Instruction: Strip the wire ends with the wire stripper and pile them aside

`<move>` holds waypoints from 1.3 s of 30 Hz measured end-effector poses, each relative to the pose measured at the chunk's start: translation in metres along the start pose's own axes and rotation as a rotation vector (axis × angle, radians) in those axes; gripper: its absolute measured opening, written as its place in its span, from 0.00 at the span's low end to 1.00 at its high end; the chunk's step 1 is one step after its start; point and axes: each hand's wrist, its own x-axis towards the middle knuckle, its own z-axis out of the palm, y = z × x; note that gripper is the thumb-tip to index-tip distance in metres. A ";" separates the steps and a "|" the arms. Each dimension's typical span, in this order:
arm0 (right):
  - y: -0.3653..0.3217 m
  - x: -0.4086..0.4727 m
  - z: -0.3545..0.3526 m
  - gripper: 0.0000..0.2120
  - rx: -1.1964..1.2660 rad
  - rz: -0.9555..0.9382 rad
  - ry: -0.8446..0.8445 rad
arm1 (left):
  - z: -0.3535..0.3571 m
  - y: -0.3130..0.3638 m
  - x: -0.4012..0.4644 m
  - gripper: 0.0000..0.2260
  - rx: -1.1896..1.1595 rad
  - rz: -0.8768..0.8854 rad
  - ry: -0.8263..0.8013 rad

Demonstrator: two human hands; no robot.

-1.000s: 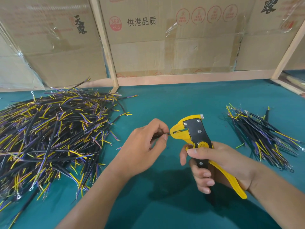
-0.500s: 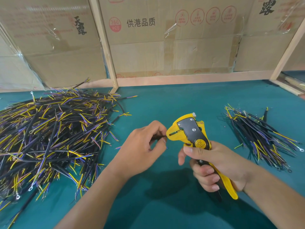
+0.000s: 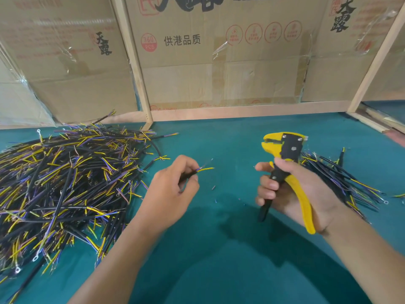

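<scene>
Altogether two hands, one tool and two heaps of wire are in view. One yellow-and-black wire stripper (image 3: 287,172) is held upright in the right hand (image 3: 293,194), whose fingers curl round both handles, its head raised above the green mat (image 3: 219,249) and well apart from the other hand. The left hand (image 3: 171,194) pinches a single black-sheathed wire (image 3: 198,171) between thumb and fingertips; short yellow and purple cores poke out of its end toward the stripper. Of the two heaps, the large pile of wires (image 3: 65,189) lies on the mat to the left, black sheaths with yellow and purple ends crossing every way, some with ring terminals; the smaller pile (image 3: 341,181) lies to the right, behind the right hand. A few tiny insulation scraps (image 3: 213,187) dot the mat between the hands. Behind the mat, three cardboard panels (image 3: 219,62) with printed characters stand between two pale wooden posts (image 3: 133,69), above a wooden rail.
</scene>
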 end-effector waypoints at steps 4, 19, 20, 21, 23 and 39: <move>0.015 0.008 0.000 0.17 0.074 0.082 -0.030 | 0.005 0.001 -0.001 0.07 0.005 -0.023 -0.019; 0.041 0.011 0.005 0.15 -0.005 0.251 -0.111 | 0.046 0.084 0.058 0.08 -0.714 -0.645 -0.159; 0.041 0.010 0.005 0.13 -0.008 0.240 -0.117 | 0.058 0.095 0.069 0.09 -0.695 -0.637 -0.207; 0.041 0.010 0.005 0.11 -0.011 0.227 -0.110 | 0.071 0.104 0.079 0.10 -0.667 -0.648 -0.247; 0.040 0.010 0.007 0.08 -0.013 0.216 -0.092 | 0.097 0.113 0.098 0.11 -0.610 -0.712 -0.286; 0.040 0.010 0.005 0.06 -0.062 0.198 -0.112 | 0.146 0.107 0.119 0.07 -0.343 -0.421 -0.337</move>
